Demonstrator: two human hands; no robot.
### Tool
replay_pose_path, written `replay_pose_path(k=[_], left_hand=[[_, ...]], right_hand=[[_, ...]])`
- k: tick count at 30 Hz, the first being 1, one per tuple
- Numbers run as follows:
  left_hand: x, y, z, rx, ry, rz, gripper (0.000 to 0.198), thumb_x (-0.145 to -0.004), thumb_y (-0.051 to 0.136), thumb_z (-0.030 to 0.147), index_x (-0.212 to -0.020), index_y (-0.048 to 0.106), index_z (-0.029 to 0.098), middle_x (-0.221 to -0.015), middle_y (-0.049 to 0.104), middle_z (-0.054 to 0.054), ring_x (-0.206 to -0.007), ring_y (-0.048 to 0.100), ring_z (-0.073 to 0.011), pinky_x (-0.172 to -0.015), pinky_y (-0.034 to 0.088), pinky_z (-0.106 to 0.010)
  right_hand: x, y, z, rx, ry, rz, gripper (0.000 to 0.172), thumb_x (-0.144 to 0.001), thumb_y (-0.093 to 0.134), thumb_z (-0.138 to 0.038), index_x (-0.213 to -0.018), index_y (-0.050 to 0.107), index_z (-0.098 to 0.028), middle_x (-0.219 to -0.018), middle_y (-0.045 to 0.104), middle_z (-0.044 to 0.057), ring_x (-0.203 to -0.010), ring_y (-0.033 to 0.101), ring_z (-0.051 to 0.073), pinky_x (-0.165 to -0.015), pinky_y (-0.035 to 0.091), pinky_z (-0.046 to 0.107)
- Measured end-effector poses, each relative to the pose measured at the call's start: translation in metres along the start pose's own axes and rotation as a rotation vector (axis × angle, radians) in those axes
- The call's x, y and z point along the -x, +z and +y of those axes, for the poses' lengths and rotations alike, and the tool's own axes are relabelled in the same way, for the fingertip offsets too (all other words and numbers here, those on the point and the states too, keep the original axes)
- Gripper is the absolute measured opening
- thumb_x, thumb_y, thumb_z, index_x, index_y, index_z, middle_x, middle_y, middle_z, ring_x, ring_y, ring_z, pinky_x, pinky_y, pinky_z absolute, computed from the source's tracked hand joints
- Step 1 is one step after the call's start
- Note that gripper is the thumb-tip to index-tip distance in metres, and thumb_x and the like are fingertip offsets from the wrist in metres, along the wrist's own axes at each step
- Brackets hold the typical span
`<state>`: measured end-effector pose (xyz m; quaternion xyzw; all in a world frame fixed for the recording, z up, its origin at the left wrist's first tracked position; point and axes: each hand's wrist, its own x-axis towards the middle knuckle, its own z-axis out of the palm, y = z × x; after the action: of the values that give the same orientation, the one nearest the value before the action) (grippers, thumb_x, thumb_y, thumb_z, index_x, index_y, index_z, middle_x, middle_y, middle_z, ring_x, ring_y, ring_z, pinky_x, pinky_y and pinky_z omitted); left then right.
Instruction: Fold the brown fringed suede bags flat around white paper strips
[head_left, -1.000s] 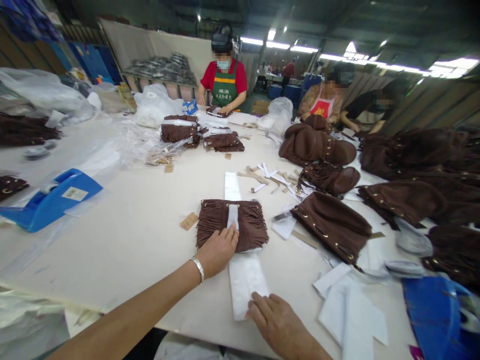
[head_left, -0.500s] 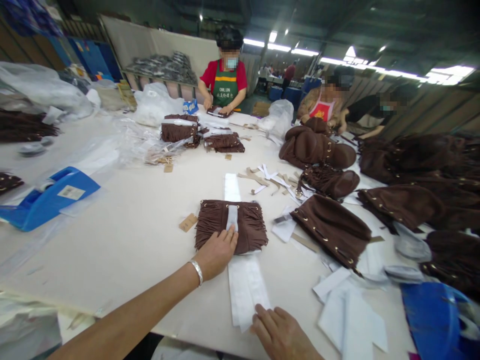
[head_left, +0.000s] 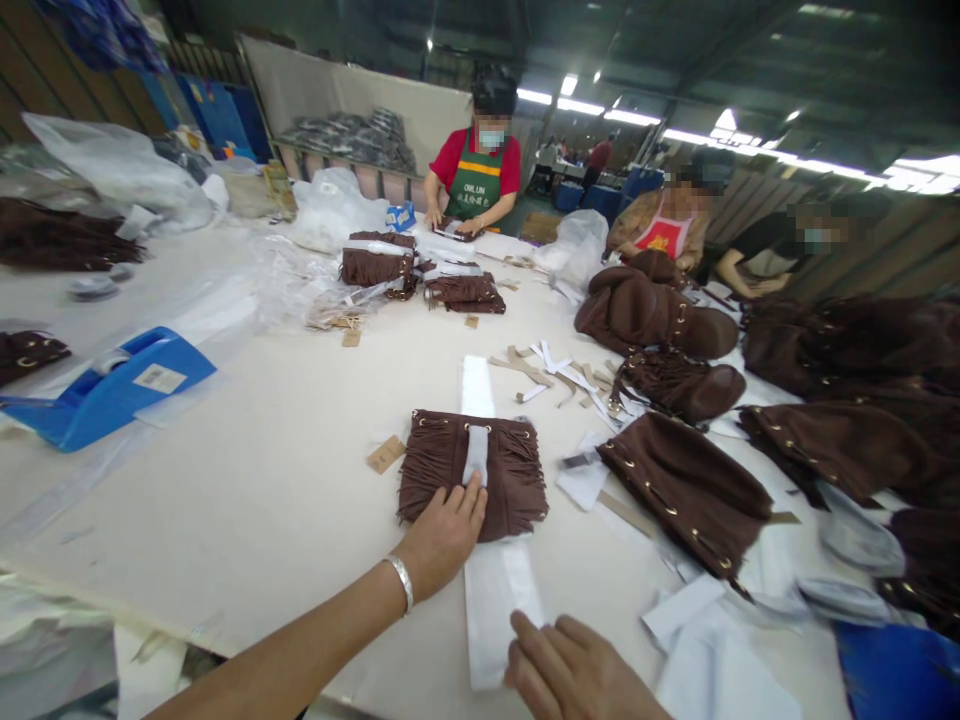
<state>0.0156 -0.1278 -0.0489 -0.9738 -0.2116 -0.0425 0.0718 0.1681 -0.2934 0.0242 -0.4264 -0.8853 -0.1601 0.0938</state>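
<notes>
Fringed bag (head_left: pixel 514 480) lies across white strip (head_left: pixel 499 610), towards bench's (head_left: pixel 300 520) near edge. Left hand (head_left: pixel 437 540) flat on grey band (head_left: pixel 476 450), fingers unclenched; right hand (head_left: pixel 570 665) at strip's near end, cannot tell if fingers clamp. Crooked pull could skew strip; light left pressure could let bag slide.

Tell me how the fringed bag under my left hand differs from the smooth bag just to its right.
The fringed bag has fringe on both sides; the smooth bag shows none. The fringed bag lies nearly square to you; the smooth bag lies slanted, its near end pointing right. The fringed bag has your left hand on it, while no hand touches the smooth bag. Both are dark brown with gold-coloured trim.
</notes>
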Motion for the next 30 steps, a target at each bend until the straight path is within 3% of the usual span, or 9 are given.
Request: replay_pose_path(k=[2, 4, 9, 13, 17, 21, 24, 26, 30], left_hand=[[0.001, 0.001, 0.001, 0.024, -0.021, 0.005, 0.052, -0.09, 0.037, 0.012, -0.142, 0.035, 0.005, -0.153, 0.026, -0.024, -0.117, 0.048, -0.0312, -0.095, 0.04, -0.048], [0.001, 0.001, 0.001, 0.063, -0.029, 0.001, 0.052, -0.09, 0.039, 0.014, -0.142, 0.036, 0.007, -0.153, 0.027, -0.023, -0.119, 0.047, -0.031, -0.096, 0.039, -0.048], [0.001, -0.009, -0.006, 0.192, -0.024, -0.051, 0.043, -0.085, 0.047, 0.016, -0.126, 0.054, 0.011, -0.136, 0.049, -0.021, -0.119, 0.044, -0.0318, -0.102, 0.032, -0.05], [0.003, -0.019, -0.016, 0.37, -0.063, -0.086, 0.049, -0.079, 0.054, 0.024, -0.126, 0.052, 0.012, -0.133, 0.051, -0.016, -0.122, 0.04, -0.03, -0.105, 0.03, -0.047], [0.006, -0.02, -0.027, 0.55, -0.128, -0.041, 0.064, -0.075, 0.056, 0.022, -0.136, 0.041, 0.015, -0.141, 0.047, -0.009, -0.123, 0.038, -0.025, -0.108, 0.03, -0.041], [0.008, -0.018, -0.029, 0.547, -0.094, -0.043, 0.071, -0.076, 0.056, 0.024, -0.143, 0.033, 0.017, -0.152, 0.034, -0.01, -0.126, 0.037, -0.0264, -0.108, 0.029, -0.043], [0.009, -0.016, -0.026, 0.446, -0.065, -0.06, 0.07, -0.082, 0.055, 0.03, -0.145, 0.029, 0.016, -0.158, 0.02, -0.011, -0.129, 0.036, -0.0272, -0.108, 0.028, -0.043], [0.009, -0.014, -0.023, 0.367, -0.047, -0.068, 0.069, -0.086, 0.053, 0.035, -0.146, 0.028, 0.015, -0.159, 0.016, -0.013, -0.131, 0.035, -0.0287, -0.108, 0.028, -0.045], [0.009, -0.009, -0.017, 0.245, -0.015, -0.077, 0.072, -0.089, 0.05, 0.041, -0.148, 0.023, 0.012, -0.159, 0.012, -0.016, -0.133, 0.034, -0.0309, -0.108, 0.027, -0.047]], right_hand=[[-0.025, -0.006, 0.025, -0.016, 0.087, 0.034, 0.018, -0.096, 0.043, -0.016, -0.092, 0.06, -0.016, -0.1, 0.071, 0.012, -0.074, 0.064, 0.017, -0.065, 0.045, 0.031], [-0.05, 0.002, 0.051, -0.073, 0.225, 0.046, 0.017, -0.096, 0.043, -0.019, -0.094, 0.06, -0.017, -0.101, 0.069, 0.011, -0.081, 0.063, 0.018, -0.07, 0.045, 0.03], [-0.087, 0.063, 0.098, -0.334, 0.595, 0.039, 0.021, -0.099, 0.039, -0.025, -0.091, 0.058, -0.019, -0.088, 0.065, 0.005, -0.077, 0.061, 0.014, -0.069, 0.044, 0.025], [-0.093, 0.1, 0.112, -0.463, 0.681, 0.012, 0.025, -0.1, 0.037, -0.031, -0.087, 0.055, -0.02, -0.085, 0.062, 0.002, -0.075, 0.06, 0.014, -0.07, 0.044, 0.025], [-0.091, 0.107, 0.114, -0.515, 0.702, 0.015, 0.025, -0.1, 0.037, -0.032, -0.088, 0.055, -0.02, -0.087, 0.062, 0.003, -0.077, 0.06, 0.014, -0.072, 0.045, 0.026], [-0.082, 0.079, 0.097, -0.604, 0.695, 0.127, 0.019, -0.099, 0.038, -0.026, -0.095, 0.056, -0.02, -0.094, 0.064, 0.005, -0.085, 0.062, 0.015, -0.078, 0.048, 0.027], [-0.06, 0.043, 0.062, -0.601, 0.596, 0.194, 0.014, -0.095, 0.044, -0.016, -0.102, 0.056, -0.02, -0.104, 0.066, 0.008, -0.098, 0.061, 0.016, -0.084, 0.048, 0.029], [-0.036, 0.026, 0.031, -0.532, 0.46, 0.156, 0.012, -0.092, 0.05, -0.013, -0.099, 0.057, -0.018, -0.105, 0.067, 0.008, -0.097, 0.062, 0.017, -0.085, 0.049, 0.03], [0.019, 0.03, -0.03, -0.278, 0.255, 0.099, 0.015, -0.094, 0.047, -0.017, -0.087, 0.06, -0.017, -0.098, 0.071, 0.007, -0.085, 0.064, 0.018, -0.082, 0.048, 0.033]])
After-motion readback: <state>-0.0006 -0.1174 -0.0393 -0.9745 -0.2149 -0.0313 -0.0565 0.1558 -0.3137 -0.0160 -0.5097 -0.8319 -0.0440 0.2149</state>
